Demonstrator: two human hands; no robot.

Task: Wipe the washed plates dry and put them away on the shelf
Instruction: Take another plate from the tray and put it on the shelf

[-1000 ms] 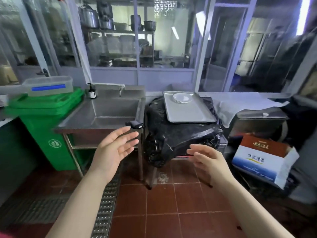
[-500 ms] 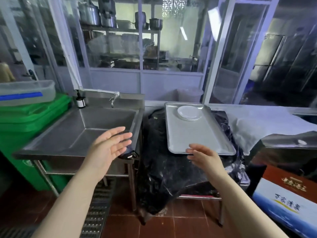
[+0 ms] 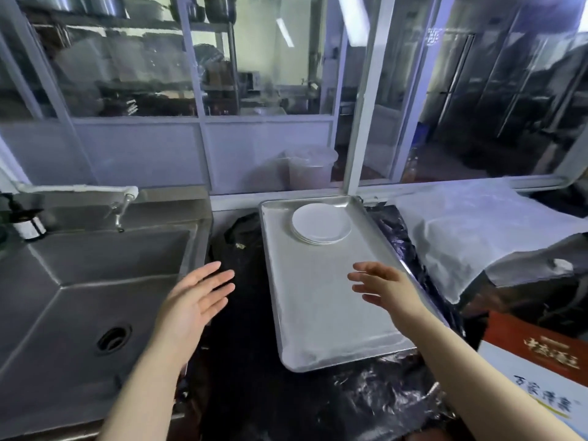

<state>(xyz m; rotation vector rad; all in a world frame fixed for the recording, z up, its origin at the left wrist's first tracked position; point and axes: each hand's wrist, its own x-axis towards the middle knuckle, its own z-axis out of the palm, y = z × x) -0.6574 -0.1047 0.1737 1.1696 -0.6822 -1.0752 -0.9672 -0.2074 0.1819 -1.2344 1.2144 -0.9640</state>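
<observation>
Head view: a short stack of white plates [image 3: 321, 225] sits at the far end of a metal tray [image 3: 318, 313]. Right hand [image 3: 386, 286] hovers over the tray, fingers spread, holding nothing. Left hand [image 3: 194, 302] is spread too, empty, over black plastic [image 3: 241, 361] beside the sink [image 3: 79, 281].

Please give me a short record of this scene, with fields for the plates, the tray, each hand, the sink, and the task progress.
plates: stack of white plates, at the far end of the tray
tray: metal tray on black plastic sheet, right of the sink
left hand: left hand open, holds nothing, above the black sheet
right hand: right hand open, holds nothing, above the tray
sink: steel sink, tap at the back
progress: plates not yet picked up; no cloth in view
</observation>
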